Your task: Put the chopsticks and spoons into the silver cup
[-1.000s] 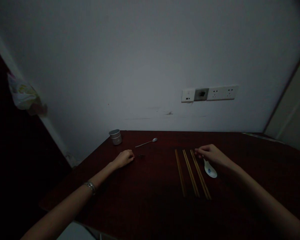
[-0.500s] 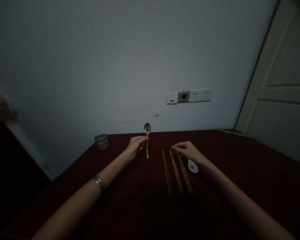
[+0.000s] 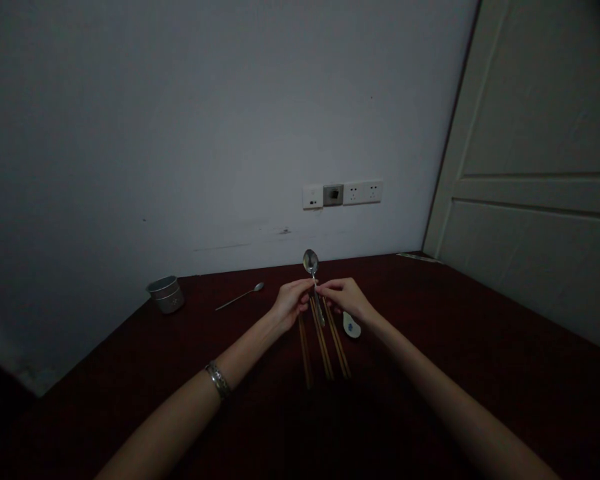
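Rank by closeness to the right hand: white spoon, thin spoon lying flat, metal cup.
1. White spoon, right beside the right hand that pinches the raised spoon.
2. Thin spoon, lying to the left.
3. Metal cup, far left by wall.

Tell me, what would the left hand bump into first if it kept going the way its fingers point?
The spoon: the left hand pinches its handle. Just past that it would probably meet the right hand, which seems to pinch the same handle, though depth is hard to judge.
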Tool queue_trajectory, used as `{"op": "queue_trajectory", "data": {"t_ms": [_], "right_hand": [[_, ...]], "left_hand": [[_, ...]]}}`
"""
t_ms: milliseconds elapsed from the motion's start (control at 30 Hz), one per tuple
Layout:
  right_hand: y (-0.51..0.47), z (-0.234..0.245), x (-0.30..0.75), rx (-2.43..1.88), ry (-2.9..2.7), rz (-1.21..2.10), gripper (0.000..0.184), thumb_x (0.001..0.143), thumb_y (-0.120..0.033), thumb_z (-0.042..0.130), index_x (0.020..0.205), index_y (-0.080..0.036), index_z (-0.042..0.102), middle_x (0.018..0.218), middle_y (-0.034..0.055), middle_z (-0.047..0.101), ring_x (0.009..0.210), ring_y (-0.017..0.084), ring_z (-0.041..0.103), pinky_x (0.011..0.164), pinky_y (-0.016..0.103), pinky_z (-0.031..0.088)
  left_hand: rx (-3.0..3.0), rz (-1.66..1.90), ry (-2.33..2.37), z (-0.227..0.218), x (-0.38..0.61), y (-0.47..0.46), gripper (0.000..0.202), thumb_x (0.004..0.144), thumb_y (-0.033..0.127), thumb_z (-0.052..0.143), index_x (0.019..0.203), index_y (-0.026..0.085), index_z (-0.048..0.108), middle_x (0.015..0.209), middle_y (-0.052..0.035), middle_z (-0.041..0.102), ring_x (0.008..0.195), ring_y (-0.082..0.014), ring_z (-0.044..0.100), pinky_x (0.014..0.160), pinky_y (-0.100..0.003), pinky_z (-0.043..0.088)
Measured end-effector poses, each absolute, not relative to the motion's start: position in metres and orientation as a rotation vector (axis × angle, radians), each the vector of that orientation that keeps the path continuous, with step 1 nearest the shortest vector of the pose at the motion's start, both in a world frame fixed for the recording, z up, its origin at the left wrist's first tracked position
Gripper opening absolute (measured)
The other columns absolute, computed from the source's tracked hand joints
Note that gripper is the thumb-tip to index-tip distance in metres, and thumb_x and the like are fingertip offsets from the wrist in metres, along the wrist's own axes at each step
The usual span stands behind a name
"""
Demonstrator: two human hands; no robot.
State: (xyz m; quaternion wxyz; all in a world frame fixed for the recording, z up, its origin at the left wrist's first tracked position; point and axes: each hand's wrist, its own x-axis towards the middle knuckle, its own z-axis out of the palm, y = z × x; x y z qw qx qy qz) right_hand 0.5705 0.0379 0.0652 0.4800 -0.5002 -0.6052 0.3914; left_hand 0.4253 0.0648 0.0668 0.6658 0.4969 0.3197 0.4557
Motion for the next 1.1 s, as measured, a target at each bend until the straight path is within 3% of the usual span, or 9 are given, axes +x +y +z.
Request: {"op": "queue_trajectory", "data": {"t_ms": [433,733,967,1100], "right_hand": [[0.048,0.062,0.625,-1.146,-1.263,1.038,0.023,0.062,-0.031,0.066,0.071,-0.010,0.064,0.052,-0.0023,0.050,0.039,0.003,0.038,0.031,0.014,0.023],[0.052,0.016,0.687,-1.424,-1.082,1.106,0.015,0.066,-0.024,0.064,0.071,-0.010,0.065,0.049,-0.0030,0.049,0.036,0.002,0.035,0.031,0.014,0.023],[0.047,0.019,0.694,-1.531,-1.145,1.078,0.008,0.068,-0.020,0.060,0.069,-0.013,0.064,0.060,0.0006,0.059,0.051,0.007,0.051,0.044,0.016,0.042],[0.047,0.037,0.703,-1.567,-1.327,0.991,0.009,0.067,-0.019,0.058,0.062,-0.013,0.063,0.063,0.0036,0.063,0.051,0.009,0.053,0.049,0.019,0.044]], "left_hand": [[1.135,1.014,0.682,0.051,0.438,0.089,0.040,0.064,0.040,0.066,0.094,0.014,0.061,0.064,0.0025,0.045,0.042,-0.0011,0.033,0.036,-0.015,0.016],[0.838,1.241,1.063,0.004,0.371,0.145,0.027,0.068,0.034,0.055,0.083,0.012,0.058,0.052,0.0067,0.041,0.035,-0.0019,0.032,0.035,-0.016,0.017],[0.920,1.297,1.087,0.004,0.371,0.148,0.029,0.065,0.038,0.056,0.078,0.013,0.058,0.050,0.0070,0.041,0.034,-0.0027,0.031,0.036,-0.017,0.017],[1.246,1.366,1.114,0.027,0.393,0.139,0.031,0.067,0.043,0.055,0.072,0.013,0.060,0.049,0.0052,0.042,0.036,-0.0045,0.033,0.037,-0.019,0.021]]}}
